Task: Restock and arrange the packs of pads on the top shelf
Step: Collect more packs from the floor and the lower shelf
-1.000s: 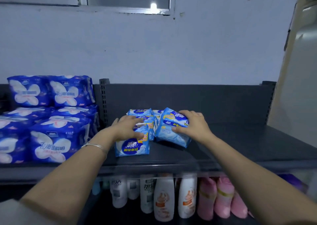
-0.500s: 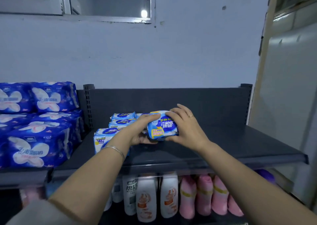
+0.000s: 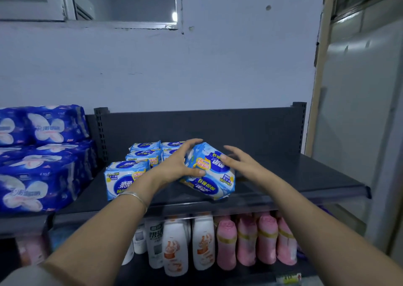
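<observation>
Now, far left: dark-blue packs [image 3: 39, 166] stacked; light-blue row [image 3: 130, 172] beside them. Left hand [image 3: 174, 166] grips tilted pack of pads [image 3: 209, 172], fingers over top, thumb at front. Pack, aloft half second ago, now down on top shelf [image 3: 283, 176] right of row, label inverted. Right hand [image 3: 237, 161] has let go, fingers spread, just beside pack. Placement likely near done; squaring remains. Bottles [image 3: 174, 242] below; grey wall [image 3: 196, 67] behind; pale door [image 3: 359, 111] right.

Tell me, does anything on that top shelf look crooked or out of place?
Yes. The light-blue pack in the left hand is tilted, its print upside down, while the front pack to its left stands upright.
</observation>
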The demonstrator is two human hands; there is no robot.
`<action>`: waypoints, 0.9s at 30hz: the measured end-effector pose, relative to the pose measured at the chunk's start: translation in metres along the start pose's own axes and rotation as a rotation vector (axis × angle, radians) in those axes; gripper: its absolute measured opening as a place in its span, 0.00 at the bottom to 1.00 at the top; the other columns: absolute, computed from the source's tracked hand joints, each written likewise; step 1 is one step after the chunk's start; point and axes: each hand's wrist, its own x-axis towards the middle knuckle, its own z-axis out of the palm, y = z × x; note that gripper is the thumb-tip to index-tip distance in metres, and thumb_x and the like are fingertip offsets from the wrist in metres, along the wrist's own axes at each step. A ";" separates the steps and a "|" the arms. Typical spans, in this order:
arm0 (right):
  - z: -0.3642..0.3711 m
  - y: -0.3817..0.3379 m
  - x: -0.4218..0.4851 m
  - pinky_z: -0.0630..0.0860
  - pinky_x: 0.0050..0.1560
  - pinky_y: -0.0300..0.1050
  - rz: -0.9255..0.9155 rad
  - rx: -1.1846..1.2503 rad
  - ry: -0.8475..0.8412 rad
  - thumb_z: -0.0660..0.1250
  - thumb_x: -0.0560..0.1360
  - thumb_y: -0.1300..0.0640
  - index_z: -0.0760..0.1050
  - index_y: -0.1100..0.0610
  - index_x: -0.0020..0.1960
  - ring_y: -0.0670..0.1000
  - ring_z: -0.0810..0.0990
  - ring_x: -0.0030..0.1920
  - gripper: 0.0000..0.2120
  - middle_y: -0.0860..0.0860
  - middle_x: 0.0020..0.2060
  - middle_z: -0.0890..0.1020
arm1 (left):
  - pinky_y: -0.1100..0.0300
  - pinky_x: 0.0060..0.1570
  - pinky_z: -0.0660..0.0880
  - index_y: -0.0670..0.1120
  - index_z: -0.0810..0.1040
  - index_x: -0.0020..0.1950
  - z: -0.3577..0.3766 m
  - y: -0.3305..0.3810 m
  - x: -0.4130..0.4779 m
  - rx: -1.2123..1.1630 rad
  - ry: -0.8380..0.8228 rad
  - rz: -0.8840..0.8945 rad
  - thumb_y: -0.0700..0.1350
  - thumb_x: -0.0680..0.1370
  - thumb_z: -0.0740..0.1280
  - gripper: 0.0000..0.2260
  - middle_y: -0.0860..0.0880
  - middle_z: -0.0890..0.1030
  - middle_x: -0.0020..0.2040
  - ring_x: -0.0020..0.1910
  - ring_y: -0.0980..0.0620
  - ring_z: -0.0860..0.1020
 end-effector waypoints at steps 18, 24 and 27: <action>0.017 -0.020 0.020 0.80 0.43 0.52 0.211 0.477 0.258 0.67 0.76 0.46 0.72 0.58 0.56 0.55 0.83 0.39 0.17 0.56 0.46 0.83 | 0.56 0.53 0.76 0.59 0.53 0.74 0.023 0.007 0.048 -0.037 0.205 -0.162 0.53 0.69 0.76 0.42 0.54 0.74 0.63 0.59 0.53 0.76; 0.025 -0.015 0.022 0.76 0.48 0.49 0.237 0.199 0.182 0.71 0.73 0.48 0.67 0.53 0.65 0.52 0.79 0.45 0.25 0.51 0.50 0.78 | 0.50 0.62 0.72 0.59 0.64 0.70 -0.018 0.002 0.048 0.374 0.212 -0.124 0.48 0.61 0.78 0.40 0.47 0.72 0.63 0.61 0.48 0.73; 0.025 -0.006 0.028 0.69 0.64 0.46 0.006 -0.154 0.181 0.77 0.68 0.58 0.50 0.43 0.77 0.49 0.69 0.61 0.49 0.50 0.63 0.63 | 0.53 0.61 0.72 0.55 0.64 0.71 -0.032 -0.002 0.045 0.596 0.074 -0.123 0.43 0.67 0.76 0.36 0.47 0.71 0.61 0.59 0.48 0.72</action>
